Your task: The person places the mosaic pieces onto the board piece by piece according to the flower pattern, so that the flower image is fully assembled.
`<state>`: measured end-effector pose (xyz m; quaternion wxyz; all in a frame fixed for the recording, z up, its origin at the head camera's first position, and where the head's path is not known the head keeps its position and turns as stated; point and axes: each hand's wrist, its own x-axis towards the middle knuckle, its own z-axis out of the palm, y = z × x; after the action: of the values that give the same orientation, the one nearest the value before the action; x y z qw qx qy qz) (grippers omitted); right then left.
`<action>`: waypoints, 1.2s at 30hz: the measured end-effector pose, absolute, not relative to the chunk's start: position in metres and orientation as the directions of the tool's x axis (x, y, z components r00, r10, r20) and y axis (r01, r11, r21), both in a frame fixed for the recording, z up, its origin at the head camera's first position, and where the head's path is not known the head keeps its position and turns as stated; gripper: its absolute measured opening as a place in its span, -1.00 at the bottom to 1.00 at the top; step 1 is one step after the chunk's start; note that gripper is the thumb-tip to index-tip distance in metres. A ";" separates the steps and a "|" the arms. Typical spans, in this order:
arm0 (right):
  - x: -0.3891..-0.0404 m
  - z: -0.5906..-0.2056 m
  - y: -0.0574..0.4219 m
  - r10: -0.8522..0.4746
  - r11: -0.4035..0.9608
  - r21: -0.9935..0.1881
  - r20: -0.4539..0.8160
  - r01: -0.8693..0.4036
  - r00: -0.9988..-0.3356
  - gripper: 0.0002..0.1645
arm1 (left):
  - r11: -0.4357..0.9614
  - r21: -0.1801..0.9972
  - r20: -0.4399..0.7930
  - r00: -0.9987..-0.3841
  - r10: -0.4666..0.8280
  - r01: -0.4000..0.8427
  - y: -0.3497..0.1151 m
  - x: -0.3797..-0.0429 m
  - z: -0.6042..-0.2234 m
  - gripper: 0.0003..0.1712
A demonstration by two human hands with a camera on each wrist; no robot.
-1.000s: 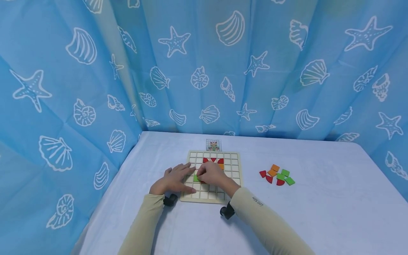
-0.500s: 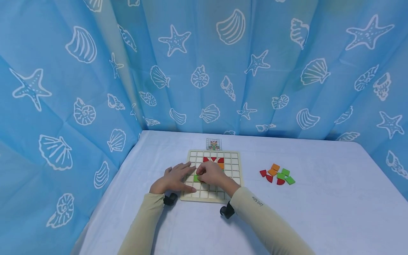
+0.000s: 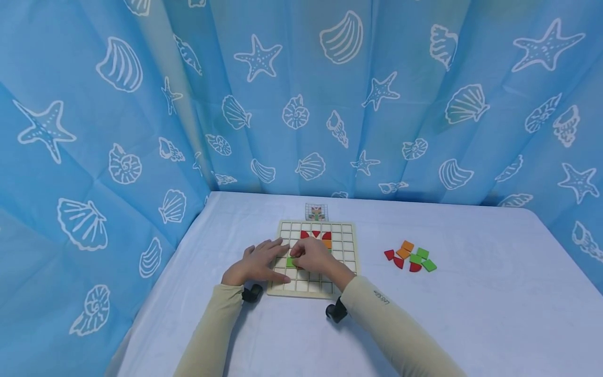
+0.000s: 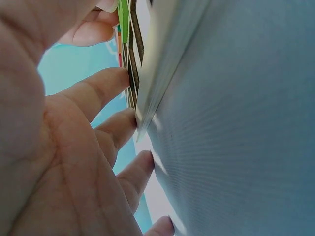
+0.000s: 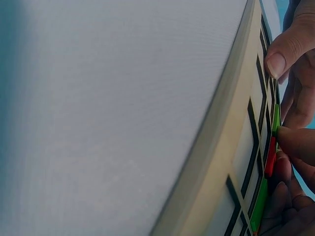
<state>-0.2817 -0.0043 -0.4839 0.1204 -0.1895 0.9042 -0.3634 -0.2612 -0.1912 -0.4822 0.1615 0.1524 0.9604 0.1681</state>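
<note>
A pale wooden grid board (image 3: 348, 269) lies on the table with red, orange and green tiles set in its middle. My left hand (image 3: 256, 263) is spread over the board's left side, and in the left wrist view its fingers (image 4: 101, 88) reach the board and the cloth. Bent over the middle of the board, my right hand (image 3: 313, 256) has its fingertips at a green square tile (image 3: 290, 262). The right wrist view shows its thumb against that green tile (image 5: 276, 118), beside a red tile (image 5: 270, 157). My right hand hides part of the pattern.
A small pattern card (image 3: 316, 212) lies behind the board. To the right is a loose group of orange tiles (image 3: 404, 249), green tiles (image 3: 429, 265) and red tiles (image 3: 398, 263). A blue shell-print curtain (image 3: 301, 104) hangs behind the white-covered table (image 3: 471, 293).
</note>
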 end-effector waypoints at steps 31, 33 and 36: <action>-0.314 -0.461 0.068 -0.352 0.593 -0.795 -0.111 -0.130 -0.929 -0.70 | 0.896 0.385 -0.266 -0.904 0.335 0.219 -0.191 -0.263 -0.482 0.07; -0.315 -0.464 0.073 -0.352 0.599 -0.791 -0.119 -0.126 -0.929 -0.72 | 0.897 0.383 -0.269 -0.903 0.335 0.219 -0.192 -0.263 -0.482 0.08; -0.314 -0.465 0.082 -0.351 0.609 -0.784 -0.127 -0.122 -0.928 -0.71 | 0.899 0.377 -0.274 -0.901 0.336 0.221 -0.193 -0.263 -0.483 0.08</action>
<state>-0.3140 0.0818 -0.4654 0.1353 -0.1333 0.8867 -0.4216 -0.2625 -0.1931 -0.4827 0.1684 0.1450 0.9599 0.1711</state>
